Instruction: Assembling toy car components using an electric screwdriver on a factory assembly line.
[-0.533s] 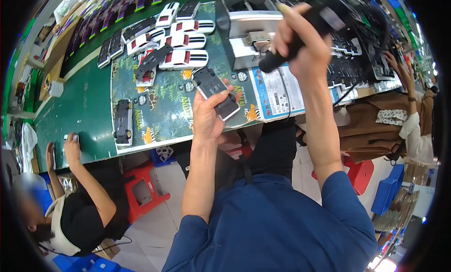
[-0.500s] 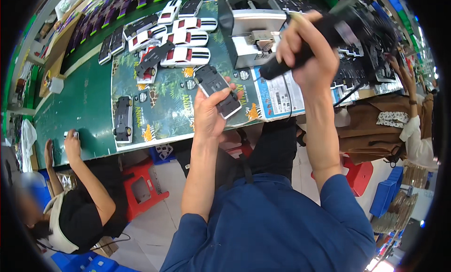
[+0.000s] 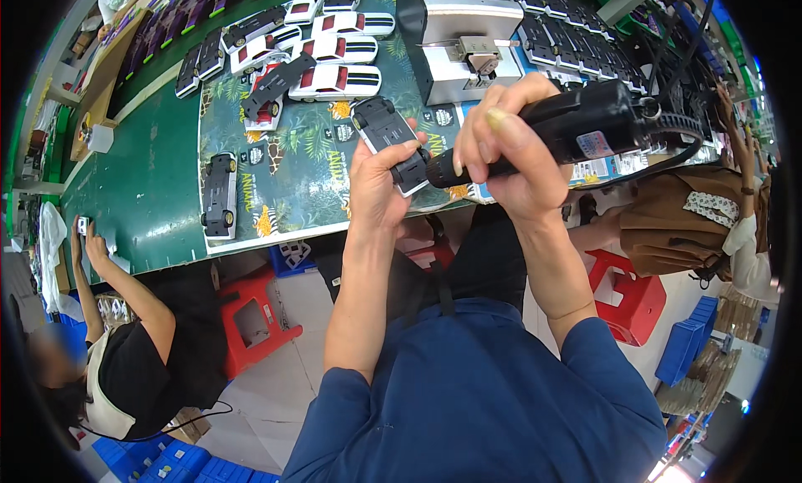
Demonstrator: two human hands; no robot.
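Above a green desk (image 3: 159, 182), the left hand (image 3: 378, 182) grips an upturned toy car (image 3: 386, 131), the right hand (image 3: 522, 149) a black corded tool (image 3: 576, 120) at its underside.

Left hand (image 3: 379, 185) clasped, right hand (image 3: 528, 170) curled (both forearms (image 3: 355, 303) bare).

A white toy car (image 3: 384, 129), black underside up, slants beside the tip of a black corded screwdriver (image 3: 578, 126).
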